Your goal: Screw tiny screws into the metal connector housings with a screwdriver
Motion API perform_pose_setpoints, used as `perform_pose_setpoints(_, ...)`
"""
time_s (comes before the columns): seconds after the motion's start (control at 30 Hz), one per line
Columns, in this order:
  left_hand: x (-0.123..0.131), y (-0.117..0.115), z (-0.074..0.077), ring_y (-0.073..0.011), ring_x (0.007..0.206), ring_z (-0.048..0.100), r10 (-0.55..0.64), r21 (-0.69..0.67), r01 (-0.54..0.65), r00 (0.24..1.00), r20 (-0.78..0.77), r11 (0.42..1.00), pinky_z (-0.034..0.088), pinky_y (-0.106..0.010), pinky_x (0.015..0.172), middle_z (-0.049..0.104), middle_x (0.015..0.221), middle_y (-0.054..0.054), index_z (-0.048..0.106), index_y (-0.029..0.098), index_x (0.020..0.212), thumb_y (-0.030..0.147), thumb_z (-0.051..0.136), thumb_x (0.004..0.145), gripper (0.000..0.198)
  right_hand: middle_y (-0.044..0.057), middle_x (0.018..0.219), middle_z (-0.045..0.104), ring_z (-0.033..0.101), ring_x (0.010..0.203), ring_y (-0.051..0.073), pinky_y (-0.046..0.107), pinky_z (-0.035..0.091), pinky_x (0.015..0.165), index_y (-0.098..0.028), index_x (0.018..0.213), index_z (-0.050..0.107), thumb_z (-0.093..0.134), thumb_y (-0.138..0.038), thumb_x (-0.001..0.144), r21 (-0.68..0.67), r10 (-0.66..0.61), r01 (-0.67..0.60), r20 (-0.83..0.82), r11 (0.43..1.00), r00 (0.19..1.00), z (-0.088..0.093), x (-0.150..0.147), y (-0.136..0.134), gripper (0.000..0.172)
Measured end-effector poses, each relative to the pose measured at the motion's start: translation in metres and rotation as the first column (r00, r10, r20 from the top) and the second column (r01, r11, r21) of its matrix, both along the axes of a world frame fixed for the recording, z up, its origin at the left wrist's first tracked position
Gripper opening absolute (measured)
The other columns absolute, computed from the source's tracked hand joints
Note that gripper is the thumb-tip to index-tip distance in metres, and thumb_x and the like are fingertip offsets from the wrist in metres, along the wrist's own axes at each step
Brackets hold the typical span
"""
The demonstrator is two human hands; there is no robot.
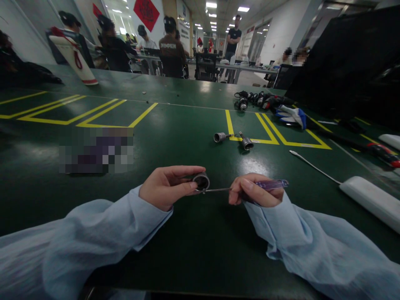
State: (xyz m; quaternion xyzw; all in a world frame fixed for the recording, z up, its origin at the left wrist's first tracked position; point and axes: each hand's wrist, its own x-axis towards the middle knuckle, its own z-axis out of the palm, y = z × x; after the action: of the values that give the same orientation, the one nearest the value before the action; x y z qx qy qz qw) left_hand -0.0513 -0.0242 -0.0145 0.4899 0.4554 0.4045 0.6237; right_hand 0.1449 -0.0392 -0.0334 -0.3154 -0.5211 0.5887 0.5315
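Between the thumb and fingers of my left hand is a metal hole saw, its round open mouth turned toward me. My right hand grips a screwdriver with a see-through purple handle. The thin shaft runs left, and its tip meets the lower rim side of the hole saw; the exact contact is too small to make out. Farther out on the green table lie two more hole saws, one on its side with its shank pointing right, the other with its shank pointing up and left.
Corded tools and a blue-and-white glove lie at the back right. A white power strip with a cable is to the right. A blurred purple item rests on the left. Yellow tape marks the table. Several people sit beyond.
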Motion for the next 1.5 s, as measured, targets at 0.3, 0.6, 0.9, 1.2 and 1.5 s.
perform_pose_setpoints(0.3,0.003,-0.001,-0.002,-0.0184,0.082,0.065,-0.005,0.034,0.007,0.998,-0.060,0.999,0.053,-0.029,0.079,0.069,0.086,-0.004,0.062,0.014,0.095,0.013,0.068,0.059,0.037,0.002,0.064,0.066,0.058,0.057,0.011,0.026,0.048,0.057,-0.018,0.072,0.065,0.051,-0.022,0.076,0.567,-0.337,0.072,0.377,0.821,0.863,0.001,-0.007,-0.004,0.015)
perform_pose_setpoints(0.6,0.007,-0.001,0.001,-0.0157,0.078,0.065,0.049,0.130,-0.029,0.987,-0.155,0.991,0.054,-0.023,0.073,0.070,0.082,-0.004,0.062,0.010,0.091,0.011,0.066,0.059,0.032,0.006,0.068,0.067,0.061,0.062,0.012,0.025,0.048,0.061,-0.012,0.079,0.061,0.051,-0.014,0.076,0.714,-0.367,-0.138,0.504,0.687,0.782,0.011,-0.008,-0.003,0.010)
perform_pose_setpoints(0.9,0.013,-0.005,-0.004,-0.0175,0.080,0.065,0.149,0.350,-0.069,0.967,-0.206,0.934,0.055,-0.023,0.070,0.068,0.089,-0.009,0.064,0.009,0.073,0.011,0.059,0.060,0.014,0.008,0.065,0.066,0.061,0.061,0.013,0.025,0.048,0.059,-0.009,0.078,0.059,0.053,-0.010,0.074,0.791,-0.399,-0.192,0.482,0.580,0.780,0.010,-0.016,-0.005,0.008)
perform_pose_setpoints(1.2,0.009,-0.002,-0.009,-0.0189,0.082,0.065,0.120,0.395,-0.015,0.963,-0.241,0.918,0.056,-0.025,0.070,0.067,0.093,-0.011,0.067,0.010,0.076,0.012,0.058,0.060,0.018,0.009,0.065,0.065,0.060,0.060,0.014,0.027,0.049,0.055,-0.006,0.078,0.059,0.052,-0.010,0.077,0.838,-0.459,-0.268,0.496,0.475,0.737,0.011,-0.019,-0.010,0.007)
perform_pose_setpoints(1.5,0.010,-0.005,-0.010,-0.0198,0.085,0.064,0.144,0.438,-0.023,0.959,-0.243,0.899,0.056,-0.024,0.068,0.067,0.091,-0.013,0.067,0.010,0.074,0.011,0.057,0.059,0.018,0.007,0.072,0.062,0.053,0.064,0.014,0.027,0.046,0.057,-0.012,0.082,0.052,0.047,-0.005,0.072,0.765,-0.428,-0.278,0.578,0.581,0.695,0.007,-0.019,-0.021,0.013)
